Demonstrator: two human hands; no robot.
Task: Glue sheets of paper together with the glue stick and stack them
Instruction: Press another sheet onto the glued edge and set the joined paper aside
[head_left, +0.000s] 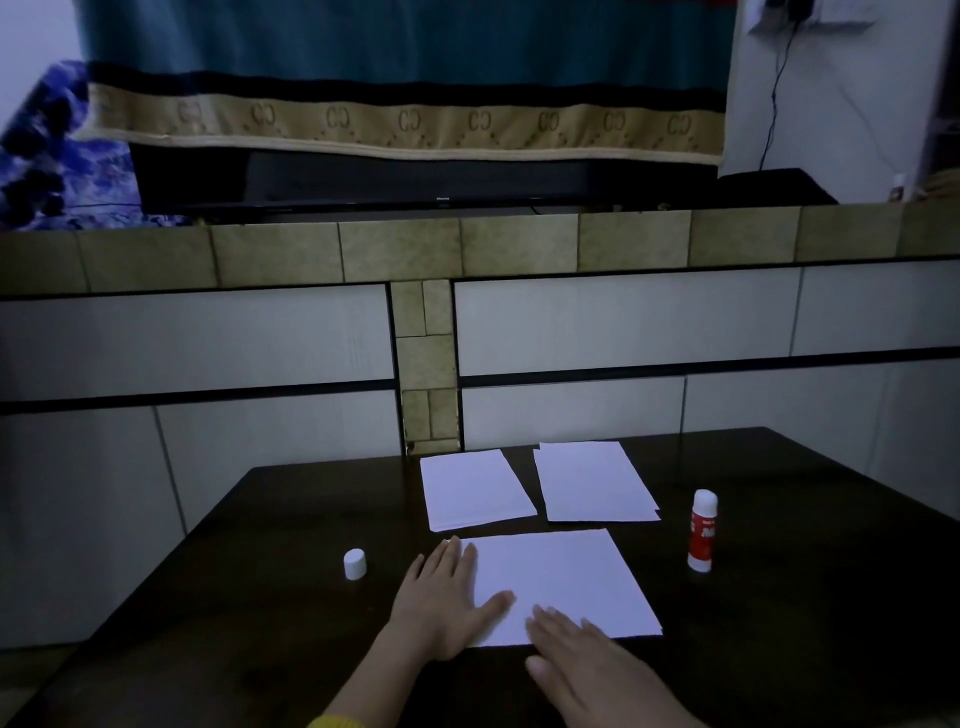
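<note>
**Pressing the near sheet flat**

Both hands are lying flat, fingers straight, holding nothing: the left hand (441, 597) is pressing the near sheet (561, 582) at its left edge, the right hand (587, 660) at its front edge. This looks like smoothing a glued sheet. The uncapped glue stick (702, 530) is standing right of it, the cap (355, 564) left, two paper piles (472, 488) behind on the surface (260, 597). Next probably calls for taking the stick.

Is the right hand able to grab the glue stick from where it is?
Probably yes. The glue stick stands upright on the table, right of the near sheet, with nothing between it and the right hand, which lies flat and holds nothing.
</note>
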